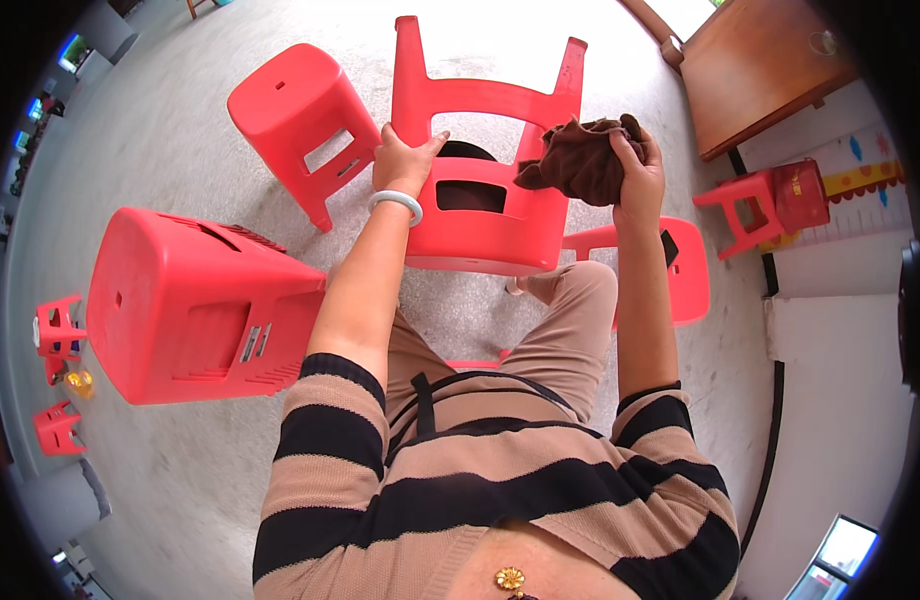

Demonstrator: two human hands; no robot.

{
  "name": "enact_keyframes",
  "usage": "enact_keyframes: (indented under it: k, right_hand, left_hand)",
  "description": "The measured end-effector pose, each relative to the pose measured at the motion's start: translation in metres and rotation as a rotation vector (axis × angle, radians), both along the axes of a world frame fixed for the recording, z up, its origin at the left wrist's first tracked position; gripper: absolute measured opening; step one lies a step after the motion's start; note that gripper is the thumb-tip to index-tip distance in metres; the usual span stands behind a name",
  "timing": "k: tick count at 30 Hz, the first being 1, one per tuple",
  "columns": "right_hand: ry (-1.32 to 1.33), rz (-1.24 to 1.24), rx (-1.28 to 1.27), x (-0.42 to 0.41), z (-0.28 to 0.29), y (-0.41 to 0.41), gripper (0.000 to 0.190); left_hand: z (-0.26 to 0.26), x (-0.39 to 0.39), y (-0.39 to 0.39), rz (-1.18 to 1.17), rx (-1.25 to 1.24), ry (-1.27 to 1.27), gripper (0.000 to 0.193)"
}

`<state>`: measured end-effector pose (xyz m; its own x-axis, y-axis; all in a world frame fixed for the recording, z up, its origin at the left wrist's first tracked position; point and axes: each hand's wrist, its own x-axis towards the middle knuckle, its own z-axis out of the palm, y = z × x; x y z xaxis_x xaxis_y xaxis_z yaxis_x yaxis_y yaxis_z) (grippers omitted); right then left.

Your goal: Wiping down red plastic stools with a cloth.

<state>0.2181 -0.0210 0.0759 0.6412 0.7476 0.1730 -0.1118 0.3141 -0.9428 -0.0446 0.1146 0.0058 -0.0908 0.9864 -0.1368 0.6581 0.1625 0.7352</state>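
Observation:
A red plastic stool (490, 244) is tipped over in front of me, its legs pointing away and its seat toward my knees. My left hand (406, 161) grips its left side near a leg, thumb extended over the edge. Bunched in my right hand (641, 169) is a dark brown cloth (587, 161), held beside the stool's right legs and partly covering them. Through the openings of the stool something black shows; I cannot tell what it is.
Another red stool (287, 82) stands ahead left, and a stack of red stools (204, 300) is at my left. To the right, a red stool (688, 281) bears a small black object. A wooden table (760, 67) is at the upper right, near another red stool (760, 206) by the wall.

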Motion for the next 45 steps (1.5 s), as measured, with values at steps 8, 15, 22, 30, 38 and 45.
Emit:
enact_keyframes:
  k: [8,15,22,30,38,45]
  right_hand:
    - [-1.172,-0.325,-0.309,-0.032,-0.064,0.007,0.043]
    - [-1.184,-0.135,-0.331,-0.079,-0.063,-0.087,0.046]
    - [-1.12,-0.147,-0.346,-0.064,-0.067,-0.075,0.044]
    - [-1.116,-0.388,-0.352,0.013,-0.068,0.061,0.034]
    - [-1.163,-0.379,-0.895,0.054,-0.017,0.188,0.041]
    - [-1.293,-0.304,-0.66,0.035,-0.041,0.136,0.043]
  left_hand:
    - [-0.012,0.008,0.01,-0.043,0.058,-0.031,0.101]
    - [-0.014,0.006,0.012,-0.046,0.095,-0.074,0.098]
    - [-0.024,0.007,0.015,-0.102,0.146,-0.071,0.098]
    - [-0.023,0.004,0.017,-0.137,0.126,-0.046,0.095]
    - [-0.027,0.006,0.022,-0.138,0.166,-0.046,0.093]
    - [-0.023,0.004,0.018,-0.09,0.125,-0.03,0.093]
